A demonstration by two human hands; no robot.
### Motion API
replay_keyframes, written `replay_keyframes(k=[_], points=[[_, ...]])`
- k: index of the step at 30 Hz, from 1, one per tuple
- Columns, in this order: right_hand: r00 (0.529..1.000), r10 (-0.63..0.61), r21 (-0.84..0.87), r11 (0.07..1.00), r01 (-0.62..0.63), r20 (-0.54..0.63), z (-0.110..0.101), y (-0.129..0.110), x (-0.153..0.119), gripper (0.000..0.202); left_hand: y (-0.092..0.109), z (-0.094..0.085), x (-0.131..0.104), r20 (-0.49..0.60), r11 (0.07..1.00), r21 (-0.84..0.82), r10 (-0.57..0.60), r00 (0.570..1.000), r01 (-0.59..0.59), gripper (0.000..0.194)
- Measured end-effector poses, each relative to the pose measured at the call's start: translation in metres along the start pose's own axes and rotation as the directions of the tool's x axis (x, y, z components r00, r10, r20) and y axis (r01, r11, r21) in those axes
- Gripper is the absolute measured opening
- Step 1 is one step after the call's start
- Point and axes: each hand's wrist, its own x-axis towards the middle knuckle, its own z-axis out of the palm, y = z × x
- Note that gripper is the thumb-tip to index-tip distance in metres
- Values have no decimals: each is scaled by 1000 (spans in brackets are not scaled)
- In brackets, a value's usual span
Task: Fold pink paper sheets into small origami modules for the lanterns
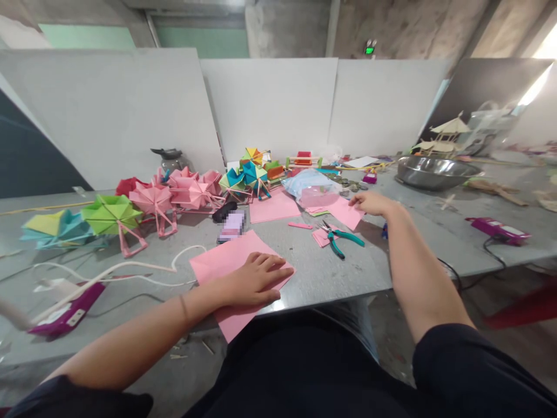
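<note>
Pressing a pink sheet [226, 261] flat on the table [317, 278] with open left hand [252, 281]; pinching pink paper [344, 213] near the pliers [350, 237] with right hand [372, 204]; apparently partway, with paper models [111, 213] folded, sheets unfolded.

Grey table [313, 273], long and wide, goes across room; its front edge shows small bright reflection. Behind it, white panels [267, 104] stand upright in row, with seams between them. Dark panel [30, 139] at far left, other dark board [470, 93] at right, leaning in view. Above panels, rough concrete wall [404, 29], brownish and stained, with pale green areas [200, 43] at left. Small green sign [369, 50] is lit. Strong white light [548, 43] at upper right. Below, grey floor [195, 371] with scattered small scraps [208, 347].
</note>
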Motion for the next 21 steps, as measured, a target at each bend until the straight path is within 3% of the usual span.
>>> replay_keyframes(k=[9, 15, 21], points=[[972, -88, 81, 991, 108, -219, 22, -20, 5, 34, 2, -3, 0, 28, 1000, -9, -22, 999, 22, 66], [977, 8, -30, 999, -15, -214, 47, -32, 15, 26, 1, -2, 0, 22, 1000, -19, -16, 1000, 16, 68], [980, 20, -77, 996, -36, -197, 27, -25, 6, 66, -1, 3, 0, -16, 1000, -20, 9, 1000, -10, 68]])
